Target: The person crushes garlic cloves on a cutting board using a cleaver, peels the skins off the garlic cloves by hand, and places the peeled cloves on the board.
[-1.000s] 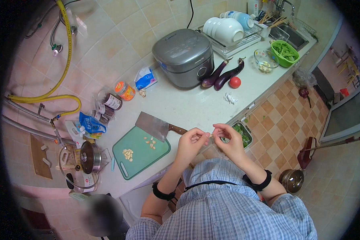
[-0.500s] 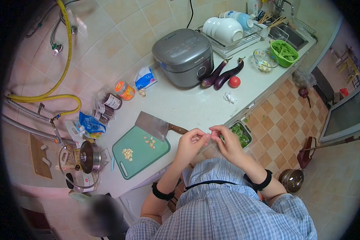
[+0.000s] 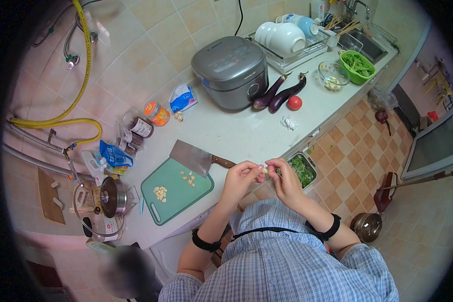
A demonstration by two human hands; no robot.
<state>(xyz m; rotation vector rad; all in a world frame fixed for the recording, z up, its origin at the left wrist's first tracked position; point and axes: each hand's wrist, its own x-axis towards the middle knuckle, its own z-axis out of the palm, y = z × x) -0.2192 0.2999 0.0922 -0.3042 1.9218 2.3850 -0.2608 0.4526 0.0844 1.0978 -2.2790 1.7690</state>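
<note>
My left hand point(image 3: 242, 177) and my right hand point(image 3: 288, 182) meet in front of my body, past the counter's edge. Both have their fingertips pinched around a small pale garlic clove point(image 3: 265, 171). Left of them, a green cutting board point(image 3: 178, 206) carries a pile of peeled garlic cloves point(image 3: 160, 193) and several smaller unpeeled-looking cloves point(image 3: 189, 178). A cleaver point(image 3: 191, 158) lies across the board's upper edge, its wooden handle close to my left hand. Below my right hand, a bin with leafy green scraps point(image 3: 302, 170) is partly hidden.
On the counter point(image 3: 211, 132) stand a rice cooker point(image 3: 230, 73), two eggplants point(image 3: 287, 93), a tomato point(image 3: 295, 103), a crumpled tissue point(image 3: 288, 122), a glass bowl point(image 3: 333, 75) and a green basket of leaves point(image 3: 358, 67). Jars point(image 3: 157, 114) and a lidded pot point(image 3: 114, 197) sit leftward.
My fingertips have shifted apart slightly, and the pale clove now shows between them. The board, cleaver and other counter items have stayed in place.
</note>
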